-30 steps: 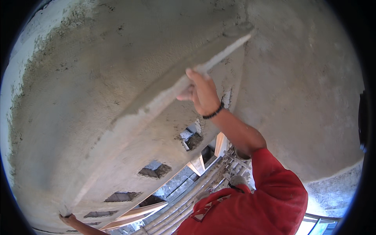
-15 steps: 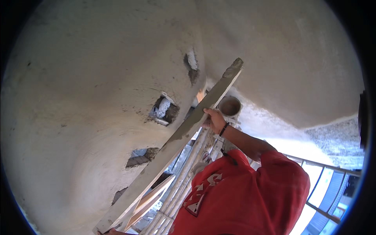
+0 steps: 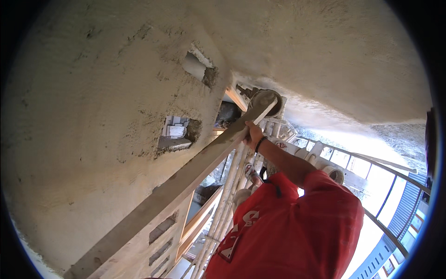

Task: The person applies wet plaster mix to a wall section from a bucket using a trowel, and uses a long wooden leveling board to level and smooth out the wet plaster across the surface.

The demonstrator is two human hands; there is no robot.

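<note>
My right hand (image 3: 253, 135), with a dark beaded bracelet at the wrist, is closed around the upper part of a long, straight wooden board (image 3: 186, 179). The board runs slantwise from the lower left up to the middle, in front of a plastered wall (image 3: 83, 153). Wet-looking grey mortar marks its face and tip. Behind the tip is a round bucket (image 3: 280, 106), partly covered by it. My left hand does not show; the board's lower end meets the picture's lower edge.
Several rough rectangular openings pierce the wall, one holding white blocks (image 3: 176, 131). Scaffold poles (image 3: 227, 195) and a wooden frame (image 3: 197, 218) stand below the board. At the right are a metal railing (image 3: 381, 228), more pipes and a building beyond. Another plastered surface (image 3: 325, 60) spans the top right.
The board's upper end has come down and slightly left, now overlapping the bucket. My right hand moved with it, still gripping. My left hand, earlier at the board's lower end, is out of view.
</note>
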